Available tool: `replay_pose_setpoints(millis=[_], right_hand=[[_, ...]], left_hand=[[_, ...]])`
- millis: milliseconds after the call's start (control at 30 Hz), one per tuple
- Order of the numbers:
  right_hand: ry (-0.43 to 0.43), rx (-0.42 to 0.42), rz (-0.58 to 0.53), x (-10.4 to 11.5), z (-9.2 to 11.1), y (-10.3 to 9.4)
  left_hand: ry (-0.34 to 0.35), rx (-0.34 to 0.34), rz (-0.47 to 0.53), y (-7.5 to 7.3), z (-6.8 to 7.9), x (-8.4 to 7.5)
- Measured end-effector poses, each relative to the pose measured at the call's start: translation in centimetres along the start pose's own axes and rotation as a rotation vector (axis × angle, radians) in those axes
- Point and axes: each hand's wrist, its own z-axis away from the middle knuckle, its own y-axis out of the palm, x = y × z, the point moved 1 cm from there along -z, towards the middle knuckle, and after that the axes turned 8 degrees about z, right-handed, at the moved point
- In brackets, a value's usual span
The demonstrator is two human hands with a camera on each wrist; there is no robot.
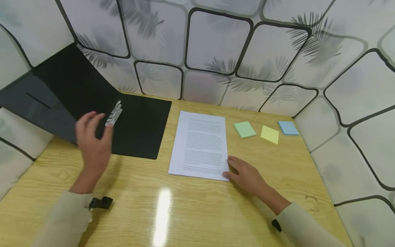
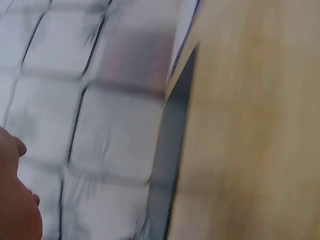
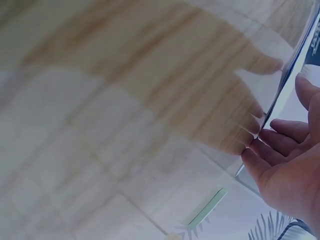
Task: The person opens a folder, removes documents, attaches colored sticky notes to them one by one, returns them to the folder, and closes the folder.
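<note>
In the head view a black folder (image 1: 140, 130) lies opened at the left, its cover (image 1: 40, 92) leaning up against the backdrop. A metal clip (image 1: 114, 115) is fixed near its fold. My left hand (image 1: 94, 147) hovers over the folder with fingers loosely bent and nothing held; its thumb tip overlaps the clip's lower end. A stack of printed paper (image 1: 202, 147) lies flat right of the folder. My right hand (image 1: 247, 175) rests at the stack's lower right edge, fingertips touching it. The right wrist view shows those fingers (image 3: 272, 145) lightly bent along the paper's edge.
Three sticky-note pads, green (image 1: 244, 129), yellow (image 1: 270, 134) and blue (image 1: 288, 128), lie right of the paper. A patterned backdrop (image 1: 216, 51) rises behind the wooden table (image 1: 129, 206) and along its sides.
</note>
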Motion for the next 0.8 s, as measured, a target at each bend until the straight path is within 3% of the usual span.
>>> replay_pose_setpoints(millis=[100,200,300,533,800], right_hand=[[0.003,0.008,0.012,-0.2,0.0,0.1],[-0.002,0.027,0.02,-0.3,0.1,0.2],[-0.007,0.031,0.028,-0.4,0.1,0.3],[-0.008,0.031,0.042,-0.4,0.2,0.3],[-0.007,0.028,0.047,-0.4,0.2,0.4]], left_hand=[[-0.025,0.345,0.056,3.5,2.8,-1.2],[-0.094,0.668,0.064,5.9,4.8,-2.2],[-0.112,0.881,0.036,7.4,5.9,-2.9],[0.033,1.162,-0.077,9.0,7.4,-2.9],[0.067,1.311,-0.055,8.6,8.3,-2.6]])
